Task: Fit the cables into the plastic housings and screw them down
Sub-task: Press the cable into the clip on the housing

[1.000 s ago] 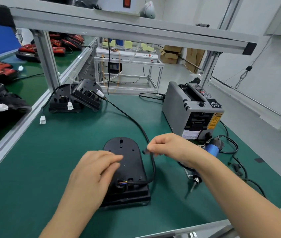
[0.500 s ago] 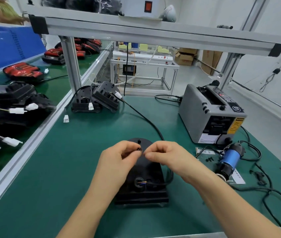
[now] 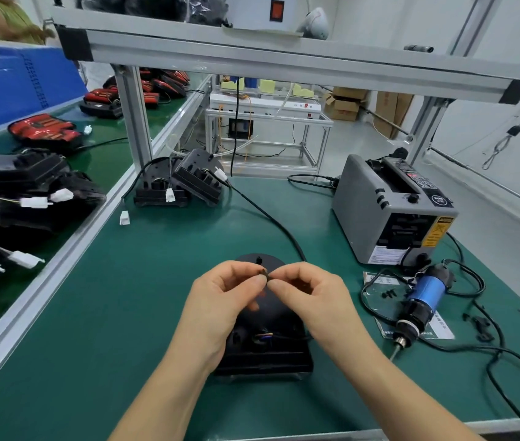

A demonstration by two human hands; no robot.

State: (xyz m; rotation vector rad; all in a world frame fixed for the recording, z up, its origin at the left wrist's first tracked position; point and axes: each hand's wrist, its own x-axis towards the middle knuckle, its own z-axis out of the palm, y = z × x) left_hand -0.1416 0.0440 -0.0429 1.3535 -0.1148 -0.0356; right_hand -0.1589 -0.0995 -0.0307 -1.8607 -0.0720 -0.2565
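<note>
Pinching one small dark part [image 3: 263,272] between thumb and forefinger, the left hand [image 3: 226,297] and the right hand [image 3: 311,292] meet just above the black housing [image 3: 265,354]. The housing lies flat on the green desk [image 3: 109,313], near its front edge. The part is too small to name for sure; it may be a clip that belongs on the cable.

In the near end of the housing, a few coloured wires [image 3: 263,337] sit in a round recess. The black cable [image 3: 265,214] comes out from behind the right hand and runs away across the desk.

The step in hand looks like the fitting, not the screwing. The next move calls for seating the part and cable in the housing. One hand must then let go to reach the blue screwdriver [image 3: 424,297] on the right.

Beside it, small black screws [image 3: 388,293] lie on a printed sheet [image 3: 439,329]. Farther off stand a grey tape machine [image 3: 379,218] and more housings [image 3: 172,183] with white plugs.
</note>
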